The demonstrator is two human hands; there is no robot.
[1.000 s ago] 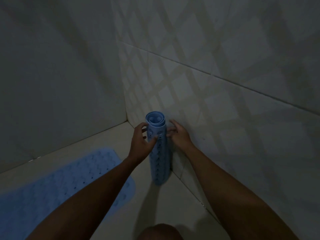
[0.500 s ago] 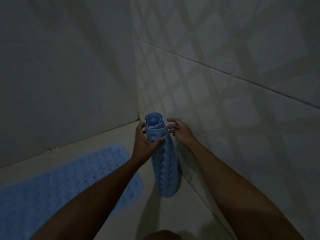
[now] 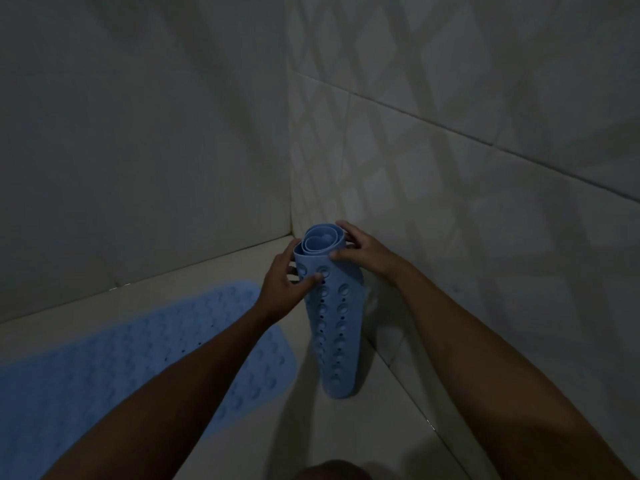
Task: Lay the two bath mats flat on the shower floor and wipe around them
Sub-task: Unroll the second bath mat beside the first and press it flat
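Note:
A blue bath mat rolled into a tube (image 3: 337, 334) stands on end on the shower floor, close to the right wall near the corner. Its outside shows suction cups and small holes. My left hand (image 3: 282, 287) grips the upper left side of the roll, thumb across its front. My right hand (image 3: 363, 249) holds the top rim from the right, fingers on the loose outer edge. A second blue bath mat (image 3: 114, 368) lies flat on the floor at the left, partly hidden by my left forearm.
Two tiled walls meet in a corner (image 3: 290, 188) just behind the roll. The pale shower floor (image 3: 374, 431) runs between the flat mat and the right wall. The light is dim. My knee (image 3: 332, 471) shows at the bottom edge.
The roll has loosened slightly at the top and come closer in view. My right hand has shifted from beside the roll onto its top rim. My left hand has kept its grip.

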